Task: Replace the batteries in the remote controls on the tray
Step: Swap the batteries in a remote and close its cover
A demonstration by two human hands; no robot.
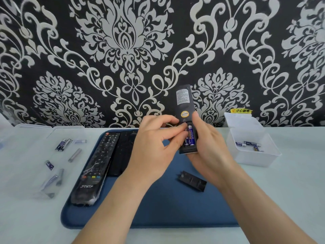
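Pale table [263, 199] carries a blue tray [167, 208] at centre. At the tray's left side lie a long black remote [95, 166], button side up, and a second dark remote [123, 152] just beside it.

Step in hand: battery work on a third unit. The held remote [183, 99] is raised above the tray, back side toward the camera, compartment uncovered. The right hand [209, 147] grips its lower body, fingers curled around it. The left hand [153, 147] has thumb and forefinger closed in a pinch at the batteries [190, 136], two blue cells side by side in the compartment. Whether the pinched cell is being seated or lifted out cannot be told.

Next move, as judged: settle both cells flat against their contacts with correct polarity, then take up the battery cover [191, 180], which lies loose on the tray below the hands, and fit it back on.

Surroundings: a clear box [255, 155] on the table right of the tray holds a few cells. Loose cells [60, 144] are scattered left of the tray, apparently inside a shallow clear container. The right forearm passes above the cover and would need to shift to reach it.
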